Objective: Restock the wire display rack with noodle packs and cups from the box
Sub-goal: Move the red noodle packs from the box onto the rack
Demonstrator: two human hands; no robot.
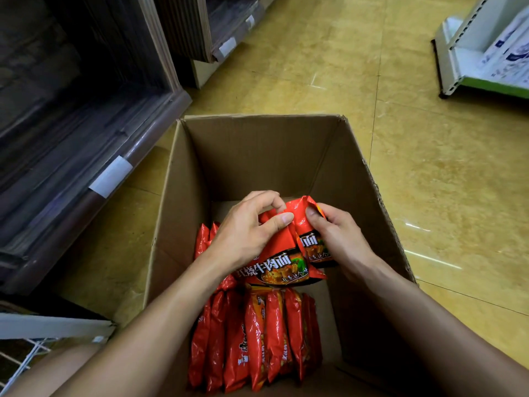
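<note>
Over the open box (pixel 372 196), the left hand (pixel 246 233) is pinching one red noodle pack (pixel 274 265) and the right hand (pixel 337 236) is pinching a second pack (pixel 310 242), both near the top. Both should be lifting gently, not squeezing, then going to the wire rack (pixel 34 351) nearby.

Dark wooden shelving (pixel 71 124) stands left; white shelf unit (pixel 463 61) right; yellow floor (pixel 429 167) between.

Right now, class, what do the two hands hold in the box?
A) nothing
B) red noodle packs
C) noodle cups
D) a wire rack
B: the left hand and right hand each grip a red pack, above more packs standing in the box.
</note>
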